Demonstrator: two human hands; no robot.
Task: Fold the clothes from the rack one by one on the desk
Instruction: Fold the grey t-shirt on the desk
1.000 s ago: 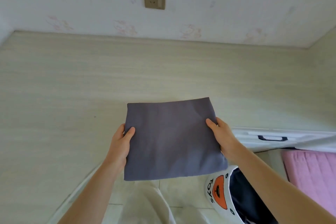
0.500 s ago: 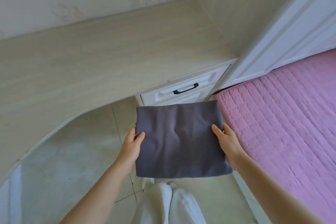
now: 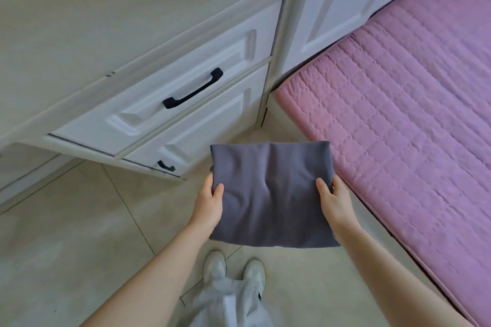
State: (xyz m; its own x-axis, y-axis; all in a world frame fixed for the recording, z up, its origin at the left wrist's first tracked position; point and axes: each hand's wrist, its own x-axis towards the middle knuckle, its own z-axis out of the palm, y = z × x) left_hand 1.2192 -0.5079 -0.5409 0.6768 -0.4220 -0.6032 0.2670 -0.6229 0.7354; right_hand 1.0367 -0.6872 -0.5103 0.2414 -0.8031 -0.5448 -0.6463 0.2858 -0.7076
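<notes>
A folded grey garment point(image 3: 271, 194) is held flat in the air above the floor, between the desk drawers and the bed. My left hand point(image 3: 208, 203) grips its left edge, thumb on top. My right hand point(image 3: 333, 200) grips its right edge the same way. The pale wooden desk top point(image 3: 87, 13) lies at the upper left, away from the garment. The rack is out of view.
White drawers with black handles point(image 3: 192, 87) sit under the desk. A pink quilted mattress point(image 3: 409, 119) fills the right side, with a white cabinet point(image 3: 337, 0) behind it. My white shoes point(image 3: 233, 271) stand on the pale tiled floor point(image 3: 79, 233).
The folded garment has come off the desk and travelled right with both hands still on it. The view has swung from the desk and wall down to the drawers, floor and bed.
</notes>
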